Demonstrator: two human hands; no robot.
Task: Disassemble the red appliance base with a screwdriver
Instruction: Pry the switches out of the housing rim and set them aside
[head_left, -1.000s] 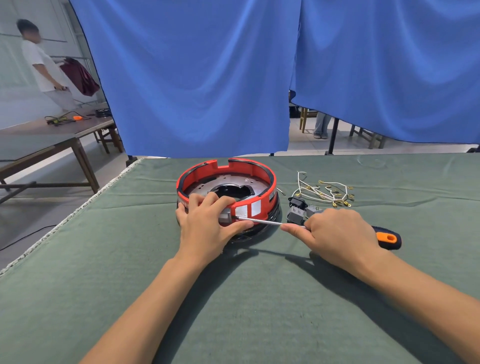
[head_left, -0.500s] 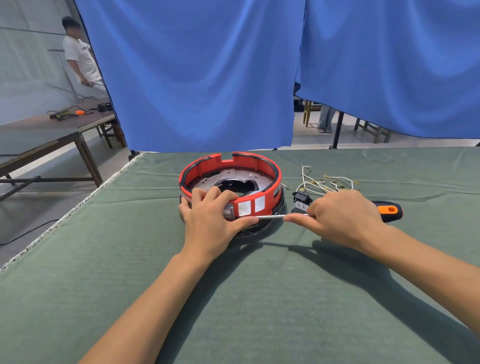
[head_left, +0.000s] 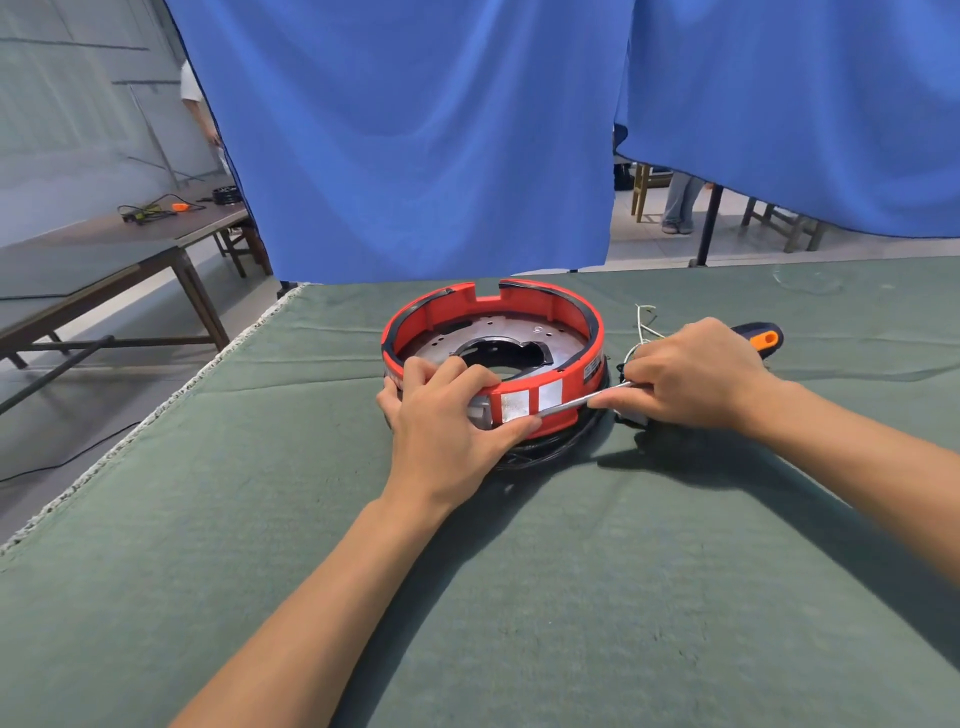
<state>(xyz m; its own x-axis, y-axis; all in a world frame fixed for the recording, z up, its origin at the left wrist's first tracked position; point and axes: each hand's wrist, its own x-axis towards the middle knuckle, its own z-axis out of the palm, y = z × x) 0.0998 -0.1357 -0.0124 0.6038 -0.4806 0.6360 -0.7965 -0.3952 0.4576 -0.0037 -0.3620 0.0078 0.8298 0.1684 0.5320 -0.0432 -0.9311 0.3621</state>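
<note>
My left hand (head_left: 447, 415) clamps the stiff, light-looking red appliance base (head_left: 493, 353) by its rim while my right hand (head_left: 696, 374) grips the screwdriver (head_left: 587, 399).

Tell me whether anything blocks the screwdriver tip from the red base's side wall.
Nothing visible does. The screwdriver shaft, held by the right hand, already lies against the red base wall, its tip by the left hand thumb gripping the rim.

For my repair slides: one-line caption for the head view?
Left hand steadies red appliance base while right hand works the screwdriver against its side.
</note>
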